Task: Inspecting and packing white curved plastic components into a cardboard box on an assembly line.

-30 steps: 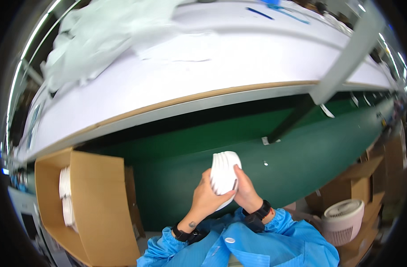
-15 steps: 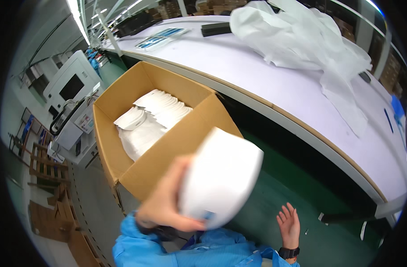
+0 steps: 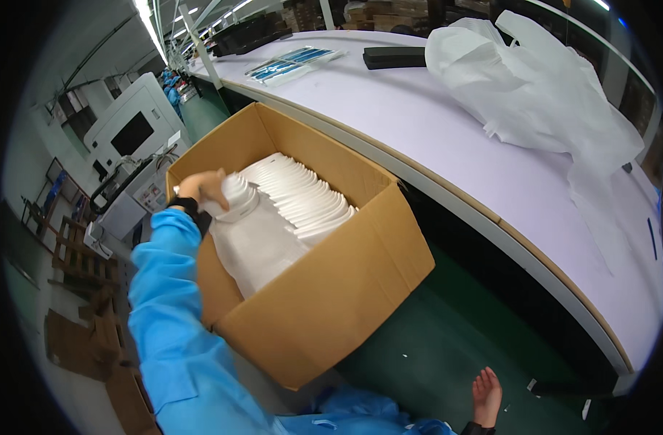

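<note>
White pieces, outside the box a moment ago, now lie inside it at the left hand, its grip unclear, the empty right hand open, well apart, so this handful looks nearly stowed.

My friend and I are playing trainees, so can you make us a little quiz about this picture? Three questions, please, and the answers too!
1. Which hand is closer to the white pieces in the box?
2. True or false: the right hand is touching the box.
3. Fill in: the crumpled white sheet lies on the ____.

Key:
1. The left hand.
2. False; it is apart from the box.
3. Table.
</note>
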`<state>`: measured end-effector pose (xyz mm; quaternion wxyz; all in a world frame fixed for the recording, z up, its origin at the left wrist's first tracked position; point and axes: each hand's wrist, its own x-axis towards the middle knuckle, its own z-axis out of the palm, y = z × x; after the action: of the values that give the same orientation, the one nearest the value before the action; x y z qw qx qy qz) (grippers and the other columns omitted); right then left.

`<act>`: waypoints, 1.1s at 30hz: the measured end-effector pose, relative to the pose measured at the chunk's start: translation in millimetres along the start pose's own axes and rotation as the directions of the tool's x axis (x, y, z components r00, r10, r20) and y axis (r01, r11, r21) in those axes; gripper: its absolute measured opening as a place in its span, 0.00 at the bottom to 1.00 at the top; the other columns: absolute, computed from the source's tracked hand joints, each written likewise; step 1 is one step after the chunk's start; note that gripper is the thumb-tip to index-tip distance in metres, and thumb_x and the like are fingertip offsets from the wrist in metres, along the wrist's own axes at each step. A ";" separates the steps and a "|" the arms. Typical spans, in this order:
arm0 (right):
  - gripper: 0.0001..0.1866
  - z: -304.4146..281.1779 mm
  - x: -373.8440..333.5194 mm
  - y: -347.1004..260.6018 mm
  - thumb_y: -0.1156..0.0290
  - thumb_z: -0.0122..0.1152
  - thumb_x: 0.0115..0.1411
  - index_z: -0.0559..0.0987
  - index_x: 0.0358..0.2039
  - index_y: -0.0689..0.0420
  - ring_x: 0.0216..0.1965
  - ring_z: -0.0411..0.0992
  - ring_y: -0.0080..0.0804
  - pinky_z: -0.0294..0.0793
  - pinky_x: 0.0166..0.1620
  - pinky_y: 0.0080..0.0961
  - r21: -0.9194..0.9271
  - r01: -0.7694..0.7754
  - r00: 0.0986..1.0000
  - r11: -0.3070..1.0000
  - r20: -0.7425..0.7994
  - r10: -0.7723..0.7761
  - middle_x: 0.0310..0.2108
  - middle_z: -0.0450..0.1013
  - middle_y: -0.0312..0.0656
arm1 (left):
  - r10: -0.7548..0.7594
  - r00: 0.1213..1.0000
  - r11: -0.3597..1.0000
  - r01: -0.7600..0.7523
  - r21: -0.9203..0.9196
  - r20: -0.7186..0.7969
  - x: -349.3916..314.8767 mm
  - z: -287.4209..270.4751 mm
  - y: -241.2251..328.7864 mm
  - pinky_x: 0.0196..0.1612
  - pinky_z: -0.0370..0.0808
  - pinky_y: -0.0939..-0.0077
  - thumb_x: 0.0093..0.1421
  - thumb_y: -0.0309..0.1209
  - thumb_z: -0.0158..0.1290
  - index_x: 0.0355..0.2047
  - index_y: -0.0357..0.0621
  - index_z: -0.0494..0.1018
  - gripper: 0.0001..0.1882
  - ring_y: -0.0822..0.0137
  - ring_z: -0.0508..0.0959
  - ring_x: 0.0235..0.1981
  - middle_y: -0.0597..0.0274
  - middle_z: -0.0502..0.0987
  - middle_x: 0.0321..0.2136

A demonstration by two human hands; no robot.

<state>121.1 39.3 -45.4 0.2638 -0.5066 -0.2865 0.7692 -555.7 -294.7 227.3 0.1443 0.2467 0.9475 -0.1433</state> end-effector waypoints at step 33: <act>0.15 43.1 -0.1 32.6 0.64 0.47 0.63 0.73 0.47 0.57 0.39 0.68 0.20 0.69 0.43 0.19 -0.178 0.110 0.949 0.978 -0.274 -0.157 0.39 0.70 0.34 | 0.909 0.416 0.410 -0.905 0.116 0.035 134.6 51.2 625.1 0.53 0.70 0.66 0.44 0.41 0.64 0.58 0.28 0.55 0.47 0.49 0.72 0.51 0.40 0.71 0.49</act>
<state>77.3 9.1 -54.6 0.3124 -0.6115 -0.3402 0.6425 -339.8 268.5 8.8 0.1680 0.7296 0.6563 -0.0935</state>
